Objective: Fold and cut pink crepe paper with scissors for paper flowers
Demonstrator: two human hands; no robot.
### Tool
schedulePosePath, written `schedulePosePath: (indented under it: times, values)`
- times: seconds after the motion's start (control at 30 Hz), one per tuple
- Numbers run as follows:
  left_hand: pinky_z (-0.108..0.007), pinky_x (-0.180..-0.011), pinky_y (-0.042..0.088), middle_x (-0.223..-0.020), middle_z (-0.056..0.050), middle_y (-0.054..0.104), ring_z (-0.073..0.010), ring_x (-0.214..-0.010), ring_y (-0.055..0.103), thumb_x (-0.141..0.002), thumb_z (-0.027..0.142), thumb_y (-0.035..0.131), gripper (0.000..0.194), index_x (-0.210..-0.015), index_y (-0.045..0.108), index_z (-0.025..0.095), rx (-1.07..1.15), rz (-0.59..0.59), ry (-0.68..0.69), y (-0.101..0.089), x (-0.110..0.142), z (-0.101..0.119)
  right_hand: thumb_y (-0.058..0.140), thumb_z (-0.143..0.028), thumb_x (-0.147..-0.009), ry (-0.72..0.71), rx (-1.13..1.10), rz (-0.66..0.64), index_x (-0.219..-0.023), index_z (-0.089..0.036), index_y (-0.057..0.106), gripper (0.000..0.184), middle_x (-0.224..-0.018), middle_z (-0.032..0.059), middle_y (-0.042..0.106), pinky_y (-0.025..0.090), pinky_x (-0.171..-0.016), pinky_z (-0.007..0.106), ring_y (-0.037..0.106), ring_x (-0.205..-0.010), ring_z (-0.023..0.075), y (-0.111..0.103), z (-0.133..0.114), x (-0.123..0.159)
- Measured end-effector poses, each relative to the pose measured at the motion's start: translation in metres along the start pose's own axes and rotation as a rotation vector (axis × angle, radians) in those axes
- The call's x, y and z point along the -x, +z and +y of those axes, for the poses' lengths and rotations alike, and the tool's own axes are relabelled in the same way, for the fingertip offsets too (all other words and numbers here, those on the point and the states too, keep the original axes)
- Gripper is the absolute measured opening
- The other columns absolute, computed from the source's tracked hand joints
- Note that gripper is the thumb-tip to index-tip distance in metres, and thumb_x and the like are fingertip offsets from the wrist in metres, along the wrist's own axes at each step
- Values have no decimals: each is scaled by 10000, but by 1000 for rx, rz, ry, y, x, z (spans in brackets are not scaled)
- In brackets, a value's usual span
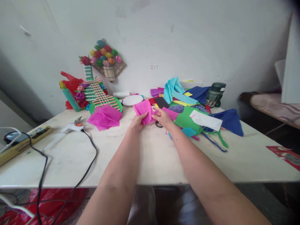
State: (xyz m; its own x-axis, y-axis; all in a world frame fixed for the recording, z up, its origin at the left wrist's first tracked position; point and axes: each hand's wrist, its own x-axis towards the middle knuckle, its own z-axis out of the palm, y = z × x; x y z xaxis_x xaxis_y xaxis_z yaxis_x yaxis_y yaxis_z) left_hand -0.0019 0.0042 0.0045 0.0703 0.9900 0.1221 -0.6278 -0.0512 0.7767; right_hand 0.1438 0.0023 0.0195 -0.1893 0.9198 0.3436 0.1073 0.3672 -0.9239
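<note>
Bright pink crepe paper [142, 109] is held up over the middle of the table. My left hand [138, 121] is closed on its lower part, thumb in front. At the paper's right edge, my right hand [161, 117] pinches it between thumb and fingers. Just below the right hand lie scissors [158, 124], of which only a dark handle loop shows. To the left, a heap of magenta crepe paper [105, 116] rests in front of a guitar-shaped craft [99, 90] with paper flowers.
Coloured paper scraps [187, 118] cover the right of the table, with a dark bottle [216, 93] behind. A glue gun [73, 126] with a black cord [93, 142] and a power strip [25, 143] lie left. A white roll of tape [132, 100] sits near the wall.
</note>
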Motion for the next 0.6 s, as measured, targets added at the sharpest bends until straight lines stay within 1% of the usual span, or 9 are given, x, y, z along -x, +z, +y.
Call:
schedulePosePath:
  times: [0.1, 0.23, 0.33, 0.47, 0.6]
  values:
    - [-346, -803, 531, -861, -108, 691, -208, -805, 655, -620, 145, 741, 321, -914, 627, 89, -2, 10, -4, 3, 2, 1, 552, -187, -631, -10, 50, 31, -1165, -96, 536, 542, -459, -99, 385, 307, -447, 205, 373, -439, 83, -1, 10, -6]
    - [-364, -838, 520, -871, -133, 688, -234, -866, 651, -625, 173, 746, 339, -924, 620, 76, -36, 75, -9, 8, 6, 4, 517, -175, -629, -49, 119, 80, -1148, -128, 556, 523, -460, -96, 414, 323, -464, 207, 382, -431, 82, -3, 20, -11]
    - [-352, -833, 522, -867, -139, 688, -237, -874, 651, -636, 182, 741, 330, -920, 618, 69, -45, 118, -6, 9, 7, 6, 515, -174, -623, -69, 150, 99, -1147, -143, 563, 527, -466, -99, 407, 334, -482, 206, 373, -430, 76, -4, 21, -11]
    - [-350, -825, 528, -871, -134, 692, -240, -869, 653, -643, 170, 732, 329, -939, 622, 76, -26, 138, -13, 6, 5, 6, 506, -171, -622, -80, 171, 113, -1153, -161, 571, 535, -484, -96, 404, 355, -501, 209, 364, -435, 76, -6, 20, -9]
    - [-361, -815, 532, -851, -137, 693, -252, -860, 655, -621, 153, 744, 333, -924, 631, 76, -32, 166, -22, 4, 5, 7, 498, -159, -633, -89, 195, 110, -1201, -174, 553, 571, -486, -98, 396, 359, -503, 202, 356, -445, 77, -9, 19, -7]
